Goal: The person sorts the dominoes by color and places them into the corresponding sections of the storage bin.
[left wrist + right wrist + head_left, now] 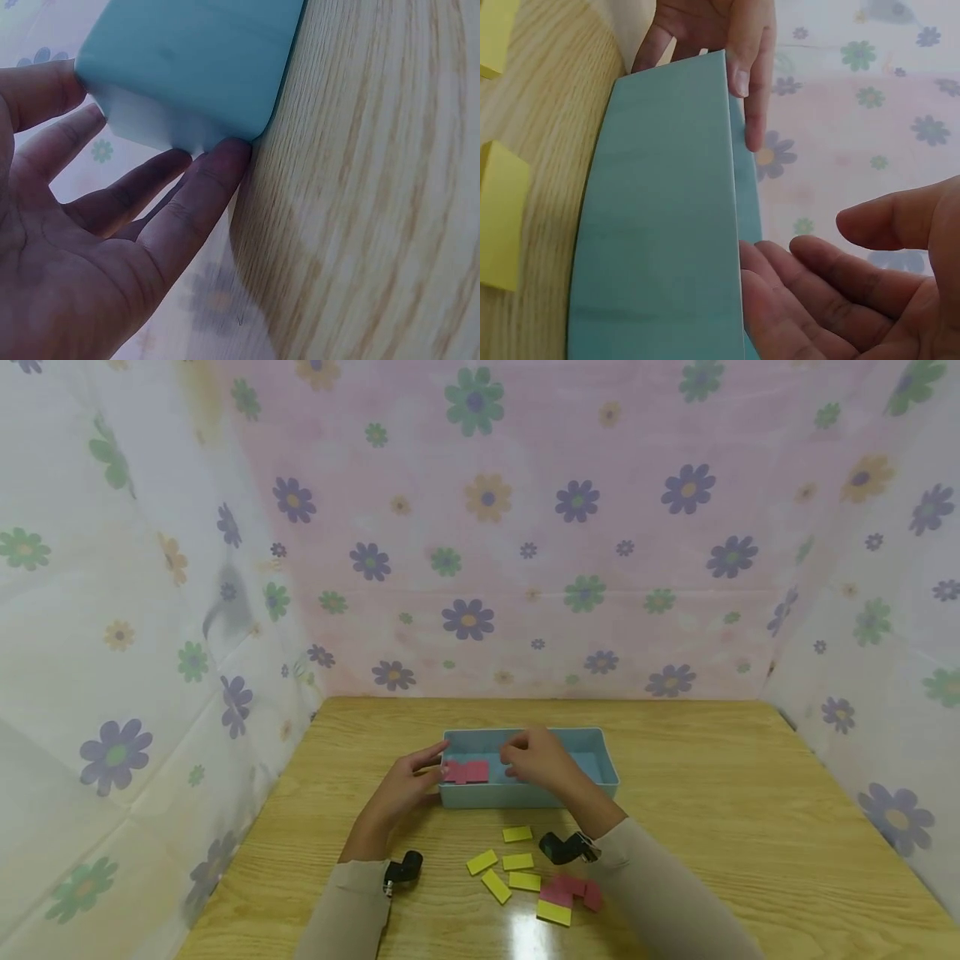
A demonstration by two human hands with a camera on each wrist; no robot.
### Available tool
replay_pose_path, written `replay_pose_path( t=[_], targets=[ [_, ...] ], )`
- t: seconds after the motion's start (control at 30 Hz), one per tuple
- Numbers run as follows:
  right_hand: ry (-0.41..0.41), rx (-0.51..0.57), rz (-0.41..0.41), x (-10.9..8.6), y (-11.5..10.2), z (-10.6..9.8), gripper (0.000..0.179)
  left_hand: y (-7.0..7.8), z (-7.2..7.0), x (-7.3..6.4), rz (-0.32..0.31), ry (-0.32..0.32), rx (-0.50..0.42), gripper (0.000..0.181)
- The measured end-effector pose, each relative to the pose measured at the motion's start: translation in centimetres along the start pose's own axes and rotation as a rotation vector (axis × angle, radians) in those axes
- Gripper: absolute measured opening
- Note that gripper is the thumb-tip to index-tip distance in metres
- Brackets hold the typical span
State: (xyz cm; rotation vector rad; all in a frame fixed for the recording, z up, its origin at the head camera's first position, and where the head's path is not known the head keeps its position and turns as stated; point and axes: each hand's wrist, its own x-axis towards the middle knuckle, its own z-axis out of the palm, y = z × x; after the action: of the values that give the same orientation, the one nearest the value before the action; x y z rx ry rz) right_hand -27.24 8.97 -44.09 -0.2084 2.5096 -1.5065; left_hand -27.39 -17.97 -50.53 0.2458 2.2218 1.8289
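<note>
A light blue rectangular box (502, 796) stands on the table with several flat pink pieces (474, 772) in its left end. My left hand (402, 787) rests at that end, its spread fingertips touching the end wall and corner, as the left wrist view shows on the box (187, 67). Over the middle of the box is my right hand (542, 762), fingers loosely bent. In the right wrist view the right hand (855, 300) has its thumb apart from the fingers and nothing between them, with the fingertips just past the box's near rim.
In front of the box, several yellow rectangular pieces (517, 862) lie scattered on the wooden table (697, 793). Beside the right sleeve (667, 885) are more pink pieces (557, 891), partly hidden. Flower-patterned cloth (525, 527) hangs behind and at both sides.
</note>
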Motion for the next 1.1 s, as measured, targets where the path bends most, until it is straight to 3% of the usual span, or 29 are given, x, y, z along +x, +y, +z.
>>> replay_pose_path(
  t=[0.37, 0.73, 1.1],
  targets=[
    [0.094, 0.031, -0.095, -3.7, 1.9, -1.7, 0.019, 0.1, 0.0, 0.0, 0.013, -0.026, -0.021, 0.057],
    [0.033, -0.065, -0.182, -6.0, 4.8, -3.2, 0.022, 0.3, 0.0, -0.1, 0.01, -0.024, -0.008, 0.056],
    [-0.058, -0.095, -0.167, -7.0, 6.5, -4.5, 0.027, 0.2, -0.1, -0.2, 0.003, -0.018, -0.002, 0.056]
  ],
)
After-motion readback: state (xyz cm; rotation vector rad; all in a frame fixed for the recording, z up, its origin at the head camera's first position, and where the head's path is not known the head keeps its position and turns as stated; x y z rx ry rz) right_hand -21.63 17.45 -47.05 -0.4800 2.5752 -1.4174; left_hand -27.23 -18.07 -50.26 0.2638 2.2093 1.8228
